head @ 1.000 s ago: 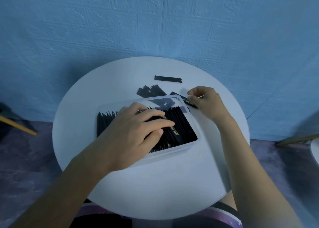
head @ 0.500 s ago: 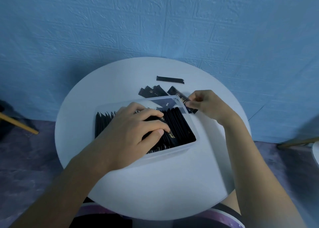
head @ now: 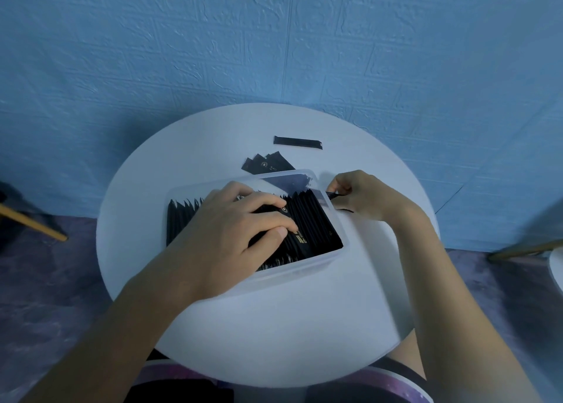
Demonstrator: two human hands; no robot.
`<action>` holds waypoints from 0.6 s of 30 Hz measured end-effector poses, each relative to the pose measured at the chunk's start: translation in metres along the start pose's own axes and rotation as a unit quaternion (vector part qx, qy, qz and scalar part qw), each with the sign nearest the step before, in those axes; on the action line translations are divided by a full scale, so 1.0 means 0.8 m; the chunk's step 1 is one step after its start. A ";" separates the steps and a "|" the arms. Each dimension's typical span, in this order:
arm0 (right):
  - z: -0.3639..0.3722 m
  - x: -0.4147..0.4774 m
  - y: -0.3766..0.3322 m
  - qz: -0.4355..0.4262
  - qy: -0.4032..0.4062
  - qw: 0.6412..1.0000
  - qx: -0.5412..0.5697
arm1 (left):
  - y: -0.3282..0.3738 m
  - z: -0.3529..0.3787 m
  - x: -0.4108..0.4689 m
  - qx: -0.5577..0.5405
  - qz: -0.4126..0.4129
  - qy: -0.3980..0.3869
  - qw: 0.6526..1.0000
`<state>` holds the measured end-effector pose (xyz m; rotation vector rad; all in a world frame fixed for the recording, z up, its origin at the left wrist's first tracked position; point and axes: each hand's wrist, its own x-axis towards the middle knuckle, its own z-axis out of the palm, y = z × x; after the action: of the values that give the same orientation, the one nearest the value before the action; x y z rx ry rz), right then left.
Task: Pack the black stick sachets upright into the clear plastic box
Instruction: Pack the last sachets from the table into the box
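Sachet (head: 333, 194), pinched in curled fingers of the right hand (head: 362, 194), arrives at the right rim of the clear plastic box (head: 304, 269), seemingly for slotting beside the packed row (head: 313, 219) the left hand (head: 231, 235) presses flat-fingered
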<state>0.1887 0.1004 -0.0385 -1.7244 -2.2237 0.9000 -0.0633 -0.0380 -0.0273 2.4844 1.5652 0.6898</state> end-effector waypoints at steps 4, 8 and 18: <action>-0.017 -0.024 0.008 0.009 0.038 0.998 0.057 | 0.000 0.002 0.002 0.001 0.004 0.006 1.000; -0.035 -0.066 -0.022 -0.035 0.079 0.984 0.153 | -0.001 0.004 0.003 0.001 0.005 0.011 1.000; 0.015 -0.118 -0.109 -0.015 0.029 0.994 -0.106 | -0.001 0.005 0.002 -0.001 0.001 0.011 1.000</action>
<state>0.1407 -0.0037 0.0211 -1.7740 -2.3733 0.6183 -0.0618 -0.0354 -0.0303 2.4868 1.5677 0.7199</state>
